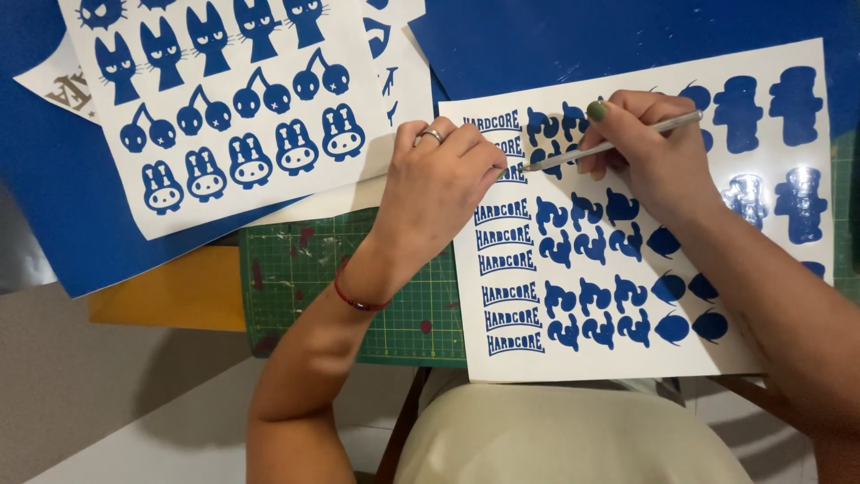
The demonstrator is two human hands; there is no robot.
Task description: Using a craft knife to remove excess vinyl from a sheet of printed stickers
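Green cutting mat [305, 269], left hand [439, 184] curled pressing sticker sheet [627, 354], right hand [649, 148] gripping tilted pick tool [618, 142]

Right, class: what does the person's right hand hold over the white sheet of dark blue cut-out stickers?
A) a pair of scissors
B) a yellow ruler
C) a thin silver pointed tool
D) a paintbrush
C: the right hand grips a thin silver pointed tool, its tip on the white sheet of dark blue cut-out stickers, while the left hand presses the sheet's edge.
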